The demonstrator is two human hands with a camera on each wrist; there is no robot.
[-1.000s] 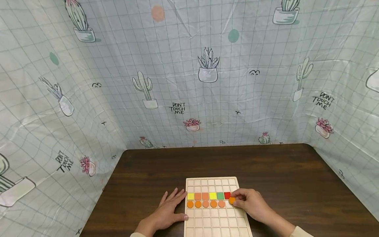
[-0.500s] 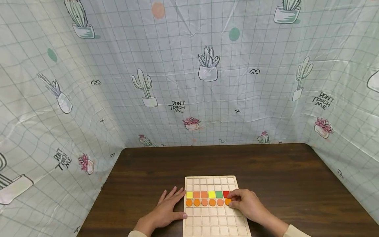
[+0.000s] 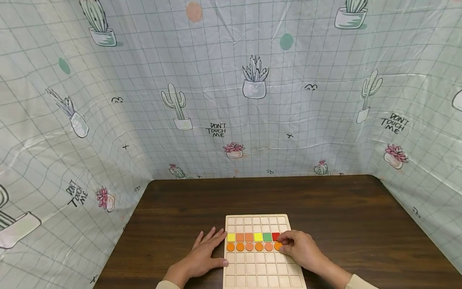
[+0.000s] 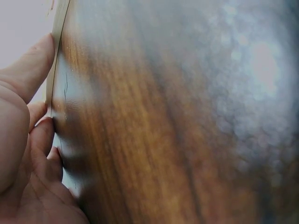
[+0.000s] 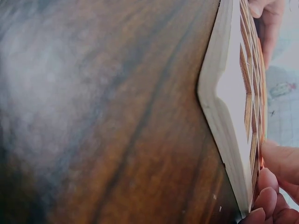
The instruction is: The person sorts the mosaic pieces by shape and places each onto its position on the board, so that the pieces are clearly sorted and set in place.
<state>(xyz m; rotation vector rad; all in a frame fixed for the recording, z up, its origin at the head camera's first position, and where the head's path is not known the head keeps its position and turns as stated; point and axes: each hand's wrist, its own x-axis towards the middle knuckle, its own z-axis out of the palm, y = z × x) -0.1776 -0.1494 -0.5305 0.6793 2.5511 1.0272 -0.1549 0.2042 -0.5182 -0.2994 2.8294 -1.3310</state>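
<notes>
A pale wooden grid board lies on the table. One row holds coloured squares: yellow, two salmon, yellow, green and red. Just below runs a row of orange and salmon discs. My right hand pinches the last orange disc between thumb and forefinger, set in its cell under the red square. Its fingers partly cover the disc and the row's end cell. My left hand lies spread with fingertips and thumb against the board's left edge.
Dark wood table surrounds the board on the left, right and far sides. A grey-green curtain printed with cacti hangs along the back and both sides of the table. Bare grid cells lie above and below the coloured rows.
The right hand has brought the orange disc slightly left and down into the cell beside the salmon disc. For the last half second it has barely moved. The left hand has stayed at the board's edge.
</notes>
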